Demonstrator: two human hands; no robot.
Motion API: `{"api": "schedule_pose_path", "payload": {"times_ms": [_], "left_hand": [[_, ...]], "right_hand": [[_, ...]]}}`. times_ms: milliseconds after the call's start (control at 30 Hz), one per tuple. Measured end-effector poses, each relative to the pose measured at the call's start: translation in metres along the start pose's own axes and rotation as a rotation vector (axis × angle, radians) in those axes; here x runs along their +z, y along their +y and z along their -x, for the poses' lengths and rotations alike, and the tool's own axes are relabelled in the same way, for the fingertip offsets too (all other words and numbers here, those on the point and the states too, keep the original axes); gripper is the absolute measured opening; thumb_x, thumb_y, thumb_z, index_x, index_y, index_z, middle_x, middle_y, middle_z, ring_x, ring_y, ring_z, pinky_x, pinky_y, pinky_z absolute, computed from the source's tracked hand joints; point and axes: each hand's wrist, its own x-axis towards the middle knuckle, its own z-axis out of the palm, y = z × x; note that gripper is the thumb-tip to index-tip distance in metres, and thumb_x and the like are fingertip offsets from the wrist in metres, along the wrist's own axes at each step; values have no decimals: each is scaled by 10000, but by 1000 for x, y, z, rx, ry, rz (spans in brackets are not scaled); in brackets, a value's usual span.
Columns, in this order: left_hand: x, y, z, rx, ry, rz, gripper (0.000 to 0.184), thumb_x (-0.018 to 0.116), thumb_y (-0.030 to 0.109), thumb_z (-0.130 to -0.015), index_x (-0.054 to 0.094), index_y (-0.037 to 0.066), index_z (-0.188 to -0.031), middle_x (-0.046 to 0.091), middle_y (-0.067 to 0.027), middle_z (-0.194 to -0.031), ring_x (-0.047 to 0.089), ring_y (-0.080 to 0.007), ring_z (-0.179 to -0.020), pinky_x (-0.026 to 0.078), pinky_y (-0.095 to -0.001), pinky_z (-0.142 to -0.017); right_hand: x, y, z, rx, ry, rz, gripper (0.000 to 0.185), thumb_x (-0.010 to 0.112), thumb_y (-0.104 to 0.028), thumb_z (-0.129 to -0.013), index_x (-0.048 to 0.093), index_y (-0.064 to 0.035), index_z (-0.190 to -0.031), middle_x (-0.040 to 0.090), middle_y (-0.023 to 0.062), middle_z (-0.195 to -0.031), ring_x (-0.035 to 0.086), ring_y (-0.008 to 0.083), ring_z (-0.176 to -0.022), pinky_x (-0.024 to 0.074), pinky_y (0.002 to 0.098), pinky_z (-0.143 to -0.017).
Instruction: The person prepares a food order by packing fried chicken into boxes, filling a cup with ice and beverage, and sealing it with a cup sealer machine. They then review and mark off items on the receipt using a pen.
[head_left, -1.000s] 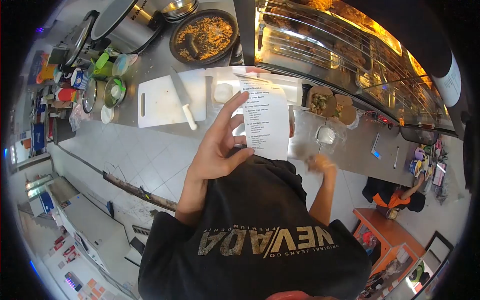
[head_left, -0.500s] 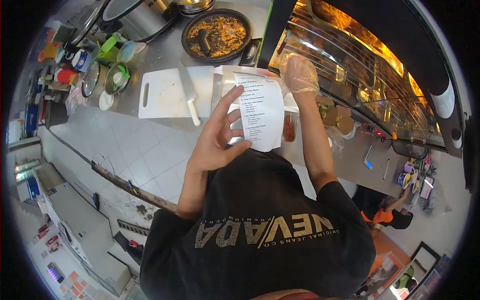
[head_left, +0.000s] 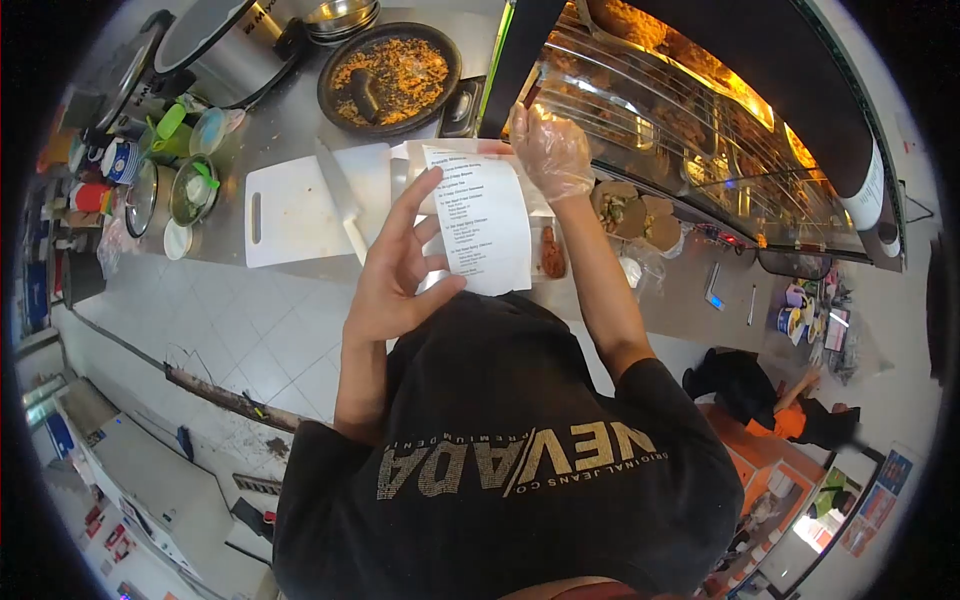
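Remote: left hand (head_left: 385, 275) holds paper slip (head_left: 487, 225) | cabinet (head_left: 524, 50) beside gloved right hand (head_left: 552, 155); its grip I cannot tell | keep slip flat, readable.

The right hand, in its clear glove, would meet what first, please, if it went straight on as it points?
Most likely the front of the lit food cabinet, just ahead of the right hand; depth is unclear, so they may already touch.
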Motion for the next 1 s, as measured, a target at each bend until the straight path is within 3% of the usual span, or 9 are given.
{"api": "schedule_pose_path", "payload": {"times_ms": [200,233,333,533,700,800,833,933,1000], "left_hand": [[-7,11,0,14,5,-5,1009,645,-247,-752,160,-51,-1615,243,-198,-1645,379,-347,-1479,584,-438,-1010],[-9,12,0,24,1,-9,1009,646,-247,-751,161,-52,-1614,243,-197,-1644,381,-346,-1477,587,-435,-1005],[-14,15,1,4,-1,-14,1017,648,-224,-777,164,14,-1639,217,-145,-1674,437,-285,-1443,587,-361,-935],[-23,9,-4,16,-19,-13,1022,669,-210,-779,164,15,-1639,242,-143,-1667,435,-285,-1443,581,-366,-952],[-25,11,-6,-10,-12,-22,1014,675,-207,-777,169,-3,-1632,271,-160,-1653,413,-300,-1464,572,-393,-998],[-26,14,-4,-6,8,-32,1002,654,-215,-768,174,-15,-1625,289,-171,-1636,383,-319,-1485,552,-427,-1049],[-28,13,-2,-4,11,-25,999,647,-216,-768,174,-16,-1625,293,-172,-1632,382,-321,-1485,549,-431,-1053],[-29,13,-1,-11,18,-24,991,631,-218,-767,175,-17,-1623,293,-184,-1628,388,-328,-1480,546,-440,-1056],[-27,13,2,-18,9,-24,988,627,-217,-767,175,-17,-1623,288,-192,-1628,395,-329,-1474,547,-443,-1053]], "right_hand": [[3,9,3,-38,174,-1,354,556,-313,-1018,707,-80,-799,634,166,-573,654,344,-514,545,479,-526],[-7,14,6,-83,147,-10,318,624,-278,-968,687,-76,-730,641,154,-603,668,321,-556,550,471,-550],[-34,26,9,260,-159,169,320,594,-287,-985,718,-65,-791,703,197,-713,722,338,-677,575,485,-634],[-55,109,44,517,-49,165,436,523,-362,-1003,724,-6,-849,732,258,-852,733,412,-812,583,516,-756],[-92,144,58,704,-131,367,417,548,-375,-990,726,-13,-886,738,237,-902,721,422,-873,573,517,-786],[-118,110,52,712,-92,372,433,547,-401,-989,729,-20,-890,740,222,-916,721,421,-863,570,522,-783],[-108,104,52,557,-148,305,422,539,-387,-996,728,-23,-897,743,217,-919,722,420,-867,572,522,-789],[-35,102,49,179,-343,95,285,538,-245,-995,721,-35,-1056,746,211,-953,729,400,-885,588,505,-769],[7,102,30,206,-421,271,265,532,-198,-993,704,-32,-1108,747,204,-954,736,379,-890,601,468,-751]]}}
